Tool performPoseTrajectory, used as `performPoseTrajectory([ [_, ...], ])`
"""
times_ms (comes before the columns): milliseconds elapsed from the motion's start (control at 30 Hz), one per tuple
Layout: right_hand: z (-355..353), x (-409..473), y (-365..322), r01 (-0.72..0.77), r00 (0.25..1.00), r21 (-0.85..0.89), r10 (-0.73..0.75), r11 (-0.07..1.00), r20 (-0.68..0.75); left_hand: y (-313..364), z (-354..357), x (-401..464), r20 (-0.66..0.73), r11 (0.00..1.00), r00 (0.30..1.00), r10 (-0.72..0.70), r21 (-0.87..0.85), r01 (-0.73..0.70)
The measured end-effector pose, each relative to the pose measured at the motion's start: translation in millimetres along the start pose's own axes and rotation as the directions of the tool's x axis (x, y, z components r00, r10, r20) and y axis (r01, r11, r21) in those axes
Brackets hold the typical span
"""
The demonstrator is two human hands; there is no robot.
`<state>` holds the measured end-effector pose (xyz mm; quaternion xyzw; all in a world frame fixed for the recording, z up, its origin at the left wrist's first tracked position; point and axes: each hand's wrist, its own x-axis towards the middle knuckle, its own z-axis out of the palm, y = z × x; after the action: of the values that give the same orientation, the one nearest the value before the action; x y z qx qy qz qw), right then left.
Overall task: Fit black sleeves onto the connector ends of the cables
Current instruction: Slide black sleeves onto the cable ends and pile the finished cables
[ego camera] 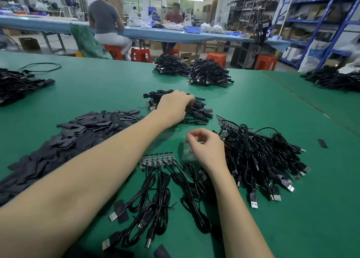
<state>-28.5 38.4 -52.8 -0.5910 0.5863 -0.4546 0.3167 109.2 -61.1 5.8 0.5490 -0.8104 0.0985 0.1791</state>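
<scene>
Reaching far across the green table (253, 106), the left hand (173, 106) curls onto the finished cable pile (196, 111), while the right hand (206, 148) hangs loosely curled and empty, so next comes picking a sleeve from the sleeve heap (78, 133) on the left and a bare cable (163, 181) lying near.

Green table (253, 106). Left hand (173, 106) reaches forward, fingers curled down onto a small pile of sleeved cables (196, 111) at mid-table; whether it grips one cannot be told. Right hand (207, 147) hovers nearer, fingers loosely curled, nothing visible in them, just left of a big tangle of black cables (261, 156) with USB plugs fanned toward the near edge. Below the right hand, a row of cables with small circuit boards (156, 160) lies spread out. Heap of flat black sleeves (64, 141) to the left. More cable bundles (208, 74) at the far edge. Two people sit at a blue bench (175, 33) behind.
</scene>
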Motion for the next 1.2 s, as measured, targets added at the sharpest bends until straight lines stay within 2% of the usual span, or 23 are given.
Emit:
performPoseTrajectory([
  [100, 0.1, -0.6, 0.2, 0.025, 1.0, -0.033, -0.024, 0.999, 0.018, -6.2, 20.4, 5.5, 0.052, 0.983, 0.999, -0.011, 0.186, 0.001],
  [167, 0.6, -1.6, 0.5, 0.031, 0.999, -0.044, -0.03, 0.999, 0.028, -12.3, 27.2, 4.1, 0.07, 0.983, 0.996, -0.049, 0.181, 0.036],
  [300, 1.4, -1.9, -0.4, 0.034, 0.997, -0.149, -0.023, 0.988, 0.074, -17.5, 23.0, -1.1, 0.096, 0.992, 0.99, -0.106, 0.075, 0.099],
  [400, 1.5, -3.8, -5.7, 0.028, 0.984, -0.251, 0.018, 0.968, 0.179, -19.3, 11.4, -14.8, 0.107, 0.986, 0.983, -0.148, -0.062, 0.155],
  [533, -4.9, -2.5, -18.9, -0.02, 0.936, -0.369, 0.148, 0.929, 0.321, -20.0, -5.9, -50.4, 0.024, 0.929, 0.972, -0.233, -0.289, 0.229],
  [600, -8.9, -2.3, -25.5, -0.031, 0.905, -0.404, 0.197, 0.914, 0.376, -21.9, -11.3, -72.0, 0.135, 0.897, 0.957, -0.256, -0.337, 0.288],
  [667, -11.4, -2.9, -29.6, -0.043, 0.878, -0.424, 0.237, 0.905, 0.415, -23.5, -14.6, -90.0, 0.358, 0.882, 0.906, -0.225, -0.32, 0.346],
  [733, -13.9, -4.7, -31.3, -0.094, 0.842, -0.385, 0.28, 0.918, 0.461, -24.3, -16.7, -101.4, 0.517, 0.884, 0.836, -0.181, -0.286, 0.368],
  [833, -20.6, -5.6, -30.4, -0.175, 0.786, -0.278, 0.304, 0.945, 0.538, -25.7, -20.0, -106.6, 0.587, 0.845, 0.798, -0.136, -0.352, 0.403],
  [933, -24.7, -4.7, -28.0, -0.262, 0.787, -0.177, 0.316, 0.949, 0.53, -27.1, -23.1, -105.8, 0.591, 0.771, 0.803, -0.084, -0.472, 0.428],
  [1033, -26.4, -2.9, -25.0, -0.249, 0.843, -0.088, 0.261, 0.964, 0.471, -29.2, -26.1, -105.2, 0.556, 0.656, 0.831, -0.02, -0.62, 0.43],
  [1200, -33.8, -1.8, -26.2, -0.248, 0.842, 0.145, 0.139, 0.958, 0.521, -26.7, -29.8, -107.1, 0.51, 0.476, 0.859, 0.047, -0.767, 0.429],
])
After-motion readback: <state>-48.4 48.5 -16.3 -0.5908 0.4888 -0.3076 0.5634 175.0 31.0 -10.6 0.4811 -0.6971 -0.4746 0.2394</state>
